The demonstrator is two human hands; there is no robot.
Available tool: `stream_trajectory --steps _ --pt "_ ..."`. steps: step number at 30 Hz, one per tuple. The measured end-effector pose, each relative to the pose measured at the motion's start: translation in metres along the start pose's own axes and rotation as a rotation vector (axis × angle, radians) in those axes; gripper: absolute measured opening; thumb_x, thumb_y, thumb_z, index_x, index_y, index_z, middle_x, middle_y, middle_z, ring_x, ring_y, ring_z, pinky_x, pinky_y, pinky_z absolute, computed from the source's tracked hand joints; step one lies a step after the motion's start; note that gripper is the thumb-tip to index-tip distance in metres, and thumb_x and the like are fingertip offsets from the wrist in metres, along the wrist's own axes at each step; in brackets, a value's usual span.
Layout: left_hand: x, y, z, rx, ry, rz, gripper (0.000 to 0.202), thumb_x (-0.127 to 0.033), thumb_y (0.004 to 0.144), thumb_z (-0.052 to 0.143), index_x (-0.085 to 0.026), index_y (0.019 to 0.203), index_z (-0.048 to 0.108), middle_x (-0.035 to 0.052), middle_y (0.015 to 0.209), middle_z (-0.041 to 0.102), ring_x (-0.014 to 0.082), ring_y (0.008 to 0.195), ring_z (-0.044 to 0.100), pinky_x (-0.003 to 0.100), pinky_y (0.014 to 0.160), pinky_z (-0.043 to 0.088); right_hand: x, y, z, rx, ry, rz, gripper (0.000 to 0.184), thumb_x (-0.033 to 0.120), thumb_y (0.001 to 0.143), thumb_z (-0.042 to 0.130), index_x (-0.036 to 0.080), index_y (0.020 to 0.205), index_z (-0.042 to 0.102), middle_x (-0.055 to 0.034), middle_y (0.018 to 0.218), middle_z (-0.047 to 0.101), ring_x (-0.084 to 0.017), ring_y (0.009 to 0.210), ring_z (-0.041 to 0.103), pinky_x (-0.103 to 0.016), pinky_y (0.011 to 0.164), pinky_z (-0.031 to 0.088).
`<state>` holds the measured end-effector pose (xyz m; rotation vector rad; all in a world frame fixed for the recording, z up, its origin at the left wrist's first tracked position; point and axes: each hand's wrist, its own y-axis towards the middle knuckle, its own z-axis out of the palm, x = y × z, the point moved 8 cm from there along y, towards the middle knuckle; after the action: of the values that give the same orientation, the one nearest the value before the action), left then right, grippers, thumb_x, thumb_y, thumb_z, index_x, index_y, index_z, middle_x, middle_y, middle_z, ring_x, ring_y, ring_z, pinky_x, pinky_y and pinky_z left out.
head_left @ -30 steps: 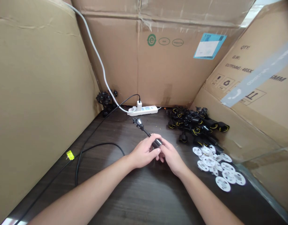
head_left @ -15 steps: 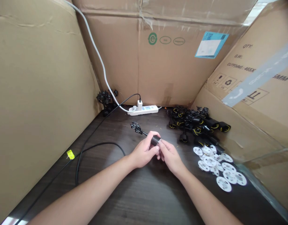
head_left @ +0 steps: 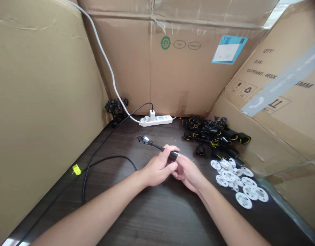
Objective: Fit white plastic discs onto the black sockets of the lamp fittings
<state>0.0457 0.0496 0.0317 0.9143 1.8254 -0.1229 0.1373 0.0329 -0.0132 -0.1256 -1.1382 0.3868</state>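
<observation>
- Compared with half a second ago, the small black lamp (head_left: 158,147) is pointing further to the left, and the right hand (head_left: 189,171) is sitting slightly lower beside its base.
- Left hand (head_left: 158,167): its thumb and fingers are clamping around the lamp's wide cylindrical base (head_left: 174,156), while the thin stem and lantern-shaped head (head_left: 144,139) are sticking out to the upper left, above the table (head_left: 137,218).
- Right hand: its fingers are curling together close to the end of the base, partly hidden behind it and the left thumb; whether they are gripping anything, you cannot tell.
- To the right of the hands, a heap of black lamp parts (head_left: 214,131) with yellow wires is lying on the table, and white discs (head_left: 229,176) are spreading out just in front of it.
- Beyond the hands, a white power strip (head_left: 162,119) is lying near the back cardboard panel (head_left: 137,61), with a white plug (head_left: 152,115) standing in it.
- From that plug, a black cable (head_left: 121,156) is looping across the table's left side, where a yellow tag (head_left: 76,169) is showing.
- In the far left corner, more black lamps (head_left: 113,107) are clustering.
</observation>
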Motion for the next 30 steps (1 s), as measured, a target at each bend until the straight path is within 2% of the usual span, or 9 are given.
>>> stream_trajectory --steps 5,10,15,19,24,30 --pt "0.0 0.0 -0.001 -0.014 -0.038 0.031 0.038 -0.03 0.093 0.051 -0.024 0.13 0.043 0.0051 0.106 0.061 0.0223 0.094 0.065 0.035 0.083 0.054 0.0 0.0 0.001 -0.022 -0.04 -0.009 0.051 0.061 0.074 0.083 0.016 0.085 0.063 0.0028 0.063 0.052 -0.005 0.046 0.045 -0.014 0.038 0.013" --pt "0.0 -0.002 -0.002 -0.036 -0.073 0.036 0.038 -0.028 0.094 0.052 -0.022 0.13 0.043 0.0031 0.094 0.064 0.0202 0.082 0.067 0.033 0.077 0.054 -0.004 0.001 -0.002 -0.034 -0.086 -0.024 0.055 0.066 0.073 0.082 0.016 0.078 0.058 0.0028 0.062 0.053 -0.006 0.046 0.045 -0.014 0.039 0.014" --pt "0.002 -0.004 0.0 -0.036 -0.134 0.036 0.037 -0.026 0.095 0.052 -0.022 0.131 0.042 0.0001 0.084 0.064 0.0181 0.072 0.069 0.031 0.072 0.055 -0.006 0.001 -0.002 -0.034 -0.15 -0.043 0.053 0.067 0.078 0.076 0.017 0.079 0.057 0.0019 0.063 0.054 -0.007 0.048 0.047 -0.016 0.042 0.016" --pt "0.005 -0.004 0.001 -0.032 -0.203 0.017 0.034 -0.023 0.096 0.049 -0.022 0.129 0.042 -0.0022 0.079 0.064 0.0161 0.062 0.069 0.03 0.068 0.055 0.001 0.001 -0.001 -0.06 -0.266 -0.163 0.049 0.065 0.082 0.07 0.019 0.077 0.055 0.0017 0.062 0.053 -0.009 0.05 0.045 -0.019 0.045 0.023" --pt "-0.001 -0.001 -0.001 -0.034 -0.092 0.062 0.027 -0.025 0.094 0.052 -0.022 0.121 0.046 -0.0015 0.077 0.065 0.0174 0.069 0.068 0.029 0.067 0.052 0.011 0.0 -0.004 -0.084 -0.338 -0.294 0.044 0.059 0.081 0.073 0.019 0.073 0.056 0.0039 0.057 0.049 -0.011 0.054 0.041 -0.023 0.052 0.033" --pt "0.004 0.001 -0.003 -0.072 -0.104 0.021 0.023 -0.025 0.091 0.056 -0.021 0.113 0.05 -0.0022 0.079 0.065 0.0131 0.063 0.06 0.024 0.06 0.045 0.027 -0.005 0.0 -0.079 -0.599 -0.416 0.036 0.047 0.086 0.064 0.02 0.065 0.052 0.0019 0.059 0.05 -0.013 0.055 0.046 -0.026 0.055 0.038"
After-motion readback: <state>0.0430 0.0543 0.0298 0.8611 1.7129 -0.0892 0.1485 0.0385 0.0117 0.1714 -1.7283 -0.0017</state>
